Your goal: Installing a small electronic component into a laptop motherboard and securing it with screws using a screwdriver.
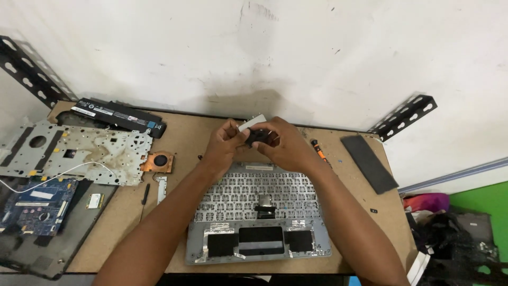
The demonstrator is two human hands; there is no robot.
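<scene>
Head camera looks down on both hands meeting above the far edge of an upturned laptop palmrest (257, 241) on a brown table (180, 143). Left hand (226, 143) and right hand (286, 144) both have their fingers pinched on a small black part (257, 136) with a pale strip, held between them. An orange-handled screwdriver (319, 151) lies just beside the right wrist; a metal plate (74, 151) and black battery (119, 115) sit well left.

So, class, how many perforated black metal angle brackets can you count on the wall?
2. One bracket runs down the wall at the far left, above the metal plate; the other bracket sits at the right, behind the desk's back corner. More may lie outside the picture.
</scene>
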